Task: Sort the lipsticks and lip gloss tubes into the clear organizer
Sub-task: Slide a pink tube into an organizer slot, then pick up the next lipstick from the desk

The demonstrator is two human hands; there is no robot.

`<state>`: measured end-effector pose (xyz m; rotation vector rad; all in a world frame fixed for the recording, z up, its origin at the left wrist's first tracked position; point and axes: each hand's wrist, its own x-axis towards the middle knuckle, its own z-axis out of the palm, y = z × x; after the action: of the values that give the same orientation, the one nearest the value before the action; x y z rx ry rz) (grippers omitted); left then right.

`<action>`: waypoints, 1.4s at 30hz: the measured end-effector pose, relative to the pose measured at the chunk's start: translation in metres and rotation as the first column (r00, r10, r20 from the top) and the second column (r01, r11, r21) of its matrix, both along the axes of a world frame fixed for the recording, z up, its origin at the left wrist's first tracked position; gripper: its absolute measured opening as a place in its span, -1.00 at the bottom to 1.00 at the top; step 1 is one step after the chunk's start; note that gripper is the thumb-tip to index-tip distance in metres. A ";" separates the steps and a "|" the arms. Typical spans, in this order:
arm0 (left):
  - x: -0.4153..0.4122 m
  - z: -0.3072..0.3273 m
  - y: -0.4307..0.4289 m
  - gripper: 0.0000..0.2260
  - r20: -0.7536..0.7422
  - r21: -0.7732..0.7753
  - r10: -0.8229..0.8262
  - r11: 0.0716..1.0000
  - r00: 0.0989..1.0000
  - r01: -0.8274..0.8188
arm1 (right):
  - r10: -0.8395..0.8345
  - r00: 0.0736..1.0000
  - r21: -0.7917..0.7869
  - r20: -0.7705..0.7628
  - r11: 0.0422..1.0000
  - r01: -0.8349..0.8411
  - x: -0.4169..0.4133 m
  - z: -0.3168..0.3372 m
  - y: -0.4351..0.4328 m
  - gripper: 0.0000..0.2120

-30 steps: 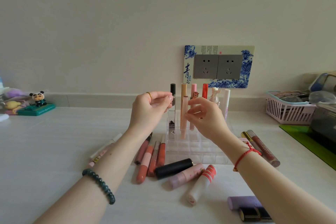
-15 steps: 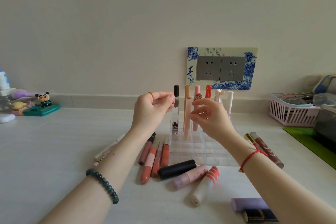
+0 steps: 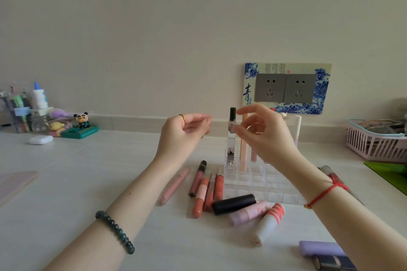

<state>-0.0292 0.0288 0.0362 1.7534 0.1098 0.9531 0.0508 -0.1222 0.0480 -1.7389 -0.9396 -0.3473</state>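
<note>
The clear organizer (image 3: 253, 185) sits on the desk (image 3: 88, 182) at the middle, near the far wall. Upright in its far row are a clear tube with a black cap (image 3: 232, 136) at the left end, a peach tube (image 3: 243, 154) just right of it and a white tube (image 3: 297, 127) further right. The right hand (image 3: 266, 136) hovers over that row with its thumb tip against the clear tube and index finger raised beside the cap; whether it pinches cannot be told. The left hand (image 3: 180, 136) hangs just left of the tube, fingers loosely curled, holding nothing. Lying loose nearer are four gloss tubes (image 3: 206, 191), a black lipstick (image 3: 234, 203), a lilac tube (image 3: 247, 214) and a coral-striped white tube (image 3: 267, 223). A pink basket (image 3: 374, 147) stands at the far right.
</note>
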 end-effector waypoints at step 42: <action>-0.042 -0.071 0.036 -0.49 -0.385 0.613 0.290 0.790 0.876 0.008 | -0.072 0.997 -0.559 0.005 0.827 0.063 0.004 -0.035 0.111 -0.65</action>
<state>-0.0717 0.0652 -0.0348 2.5912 0.2786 0.6882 0.0549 -0.0115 0.0128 -2.3122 -1.0363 -0.0991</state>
